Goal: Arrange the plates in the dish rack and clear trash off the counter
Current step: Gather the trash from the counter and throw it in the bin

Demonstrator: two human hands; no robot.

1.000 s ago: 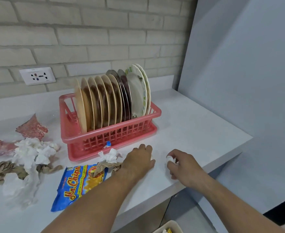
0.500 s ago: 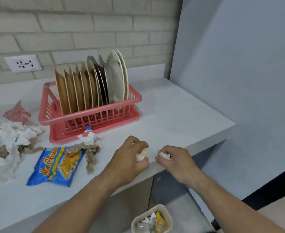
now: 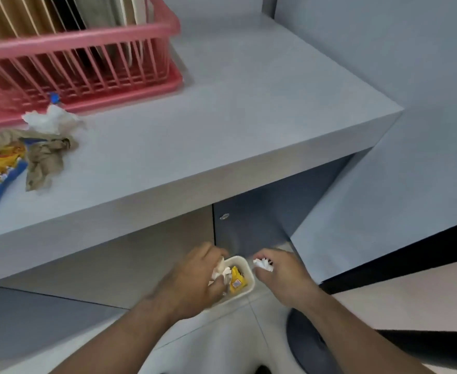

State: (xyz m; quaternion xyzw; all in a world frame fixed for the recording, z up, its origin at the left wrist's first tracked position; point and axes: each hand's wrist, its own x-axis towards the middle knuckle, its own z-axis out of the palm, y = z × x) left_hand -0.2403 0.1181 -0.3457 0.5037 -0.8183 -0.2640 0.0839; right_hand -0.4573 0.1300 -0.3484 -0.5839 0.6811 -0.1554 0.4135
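Spillage was the risk: at lower centre the left hand [image 3: 195,282] clutched a crumpled tissue [image 3: 220,270] over the small bin [image 3: 250,273], while the right hand [image 3: 284,276] pinched a white wad [image 3: 262,264] beside its rim, where a release could miss. Plates [image 3: 100,12] stood in the dish rack [image 3: 87,41], upper left.

Grey cabinet doors [image 3: 248,228] (plain-fronted) meet a pale floor [image 3: 399,306].
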